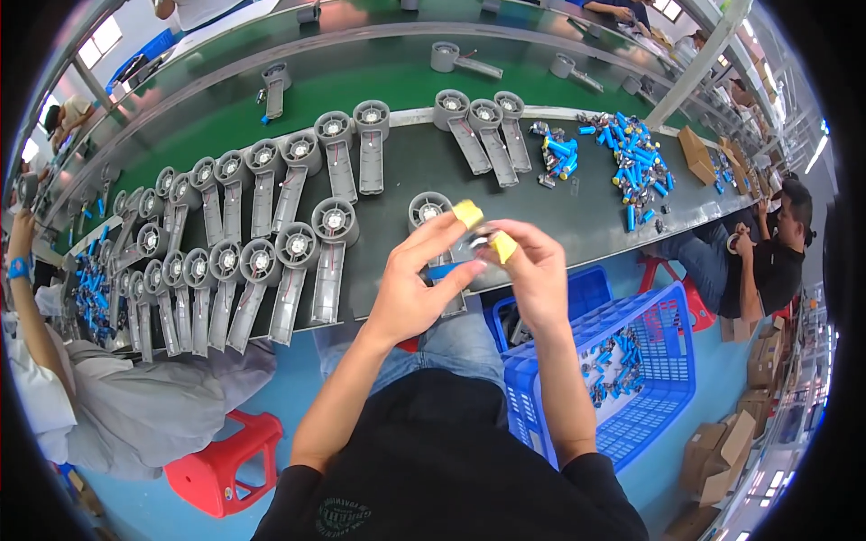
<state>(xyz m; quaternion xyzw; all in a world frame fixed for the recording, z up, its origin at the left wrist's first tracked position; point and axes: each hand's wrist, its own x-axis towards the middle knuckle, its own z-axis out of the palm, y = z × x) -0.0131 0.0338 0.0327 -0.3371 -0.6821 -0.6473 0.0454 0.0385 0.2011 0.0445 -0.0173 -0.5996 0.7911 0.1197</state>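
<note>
Dark desk [577,212], long and curved, carries rows of grey fan housings [271,261] laid handle-down, touching side by side. Blue cells [636,162] lie in a loose heap at the far right of the desk. Blue basket [667,361] stands on the floor below the desk edge, to the person's right, with more cells inside.

One housing [428,209] sits directly under the hands, mostly covered by them.

Left hand [417,281]: fingers pinched on a small part [478,242], thumb below, yellow fingertip cover [467,214] on top. Right hand [534,270]: also pinched on the same part, yellow cover [503,246] at the tip. Part held in the air just above the desk edge, between both hands; its kind too small to tell.

Risks, judged:
- Part is over the desk edge; a slip of either pinch would likely send it to the floor or into the basket.
- Fingertip covers may dull feel, so a weak grip could go unnoticed.
- Housings are packed close; a dropped forearm could knock the near row out of line.
</note>
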